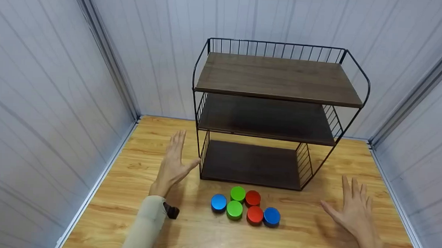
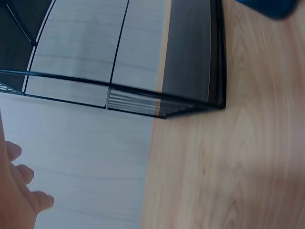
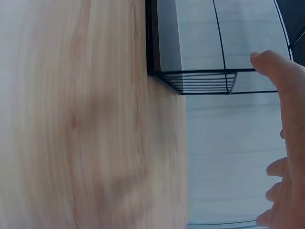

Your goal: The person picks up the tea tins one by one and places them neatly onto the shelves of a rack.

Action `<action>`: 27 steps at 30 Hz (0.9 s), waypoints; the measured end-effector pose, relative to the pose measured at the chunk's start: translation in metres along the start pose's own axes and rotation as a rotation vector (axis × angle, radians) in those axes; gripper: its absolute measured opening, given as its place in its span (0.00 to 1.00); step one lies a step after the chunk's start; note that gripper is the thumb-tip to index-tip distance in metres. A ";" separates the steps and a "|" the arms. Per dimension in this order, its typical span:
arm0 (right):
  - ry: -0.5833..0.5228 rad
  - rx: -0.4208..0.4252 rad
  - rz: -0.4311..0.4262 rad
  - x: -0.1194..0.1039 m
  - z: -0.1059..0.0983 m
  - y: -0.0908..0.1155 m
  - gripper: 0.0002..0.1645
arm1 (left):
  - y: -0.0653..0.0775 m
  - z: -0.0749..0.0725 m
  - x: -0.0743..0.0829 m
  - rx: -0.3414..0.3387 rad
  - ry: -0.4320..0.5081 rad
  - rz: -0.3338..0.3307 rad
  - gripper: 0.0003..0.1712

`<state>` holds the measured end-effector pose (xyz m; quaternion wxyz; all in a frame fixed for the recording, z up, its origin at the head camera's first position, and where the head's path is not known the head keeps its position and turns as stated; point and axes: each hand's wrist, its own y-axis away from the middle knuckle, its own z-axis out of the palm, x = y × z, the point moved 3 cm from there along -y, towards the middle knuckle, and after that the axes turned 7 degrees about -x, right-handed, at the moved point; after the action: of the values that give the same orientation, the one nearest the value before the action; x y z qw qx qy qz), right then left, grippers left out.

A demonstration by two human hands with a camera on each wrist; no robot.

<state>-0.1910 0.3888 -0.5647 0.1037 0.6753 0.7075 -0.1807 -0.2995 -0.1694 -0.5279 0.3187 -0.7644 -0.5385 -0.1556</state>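
Note:
My left hand (image 1: 173,168) is raised to the left of a three-tier rack, its fingers straight and thumb pointing at the rack's front left post. On the far right my right hand (image 1: 354,213) is held up with fingers spread, holding nothing. Between the hands, in front of the rack, several round, flat-topped pieces stand in a cluster on the wood floor: a light blue piece (image 1: 218,203), two green pieces (image 1: 234,209), two red pieces (image 1: 254,215) and a darker blue piece (image 1: 271,216). The left wrist view catches part of a blue piece (image 2: 274,5) at its top edge.
The rack has black wire sides and dark wood shelves, a top shelf (image 1: 279,76), a middle shelf (image 1: 266,116) and a bottom shelf (image 1: 252,164), all bare. White panel walls (image 1: 50,105) enclose the wood-patterned floor (image 1: 136,180) at the left, back and right.

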 end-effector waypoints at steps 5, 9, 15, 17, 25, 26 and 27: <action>-0.017 -0.069 0.020 -0.005 0.014 0.004 0.69 | 0.003 0.013 0.000 -0.008 0.118 -0.031 0.55; -0.017 -0.101 0.012 -0.010 0.026 0.003 0.69 | 0.001 0.021 0.002 0.002 0.188 -0.032 0.50; -0.021 -0.144 0.020 -0.020 0.044 0.005 0.70 | -0.004 0.029 0.004 0.078 0.296 0.012 0.43; -0.034 -0.147 0.024 -0.023 0.049 0.006 0.69 | -0.005 0.031 0.004 0.117 0.340 0.031 0.41; -0.116 -0.121 0.026 -0.040 0.063 0.006 0.67 | -0.009 0.039 0.007 0.181 0.493 0.065 0.35; -0.128 -0.115 0.025 -0.041 0.065 0.007 0.67 | -0.010 0.039 0.008 0.178 0.514 0.065 0.34; -0.142 -0.109 0.021 -0.042 0.066 0.007 0.66 | -0.010 0.040 0.008 0.177 0.532 0.066 0.33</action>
<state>-0.1876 0.3239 -0.6097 0.1920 0.6615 0.7001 -0.1882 -0.3099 -0.1351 -0.5496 0.5191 -0.6830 -0.4223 -0.2927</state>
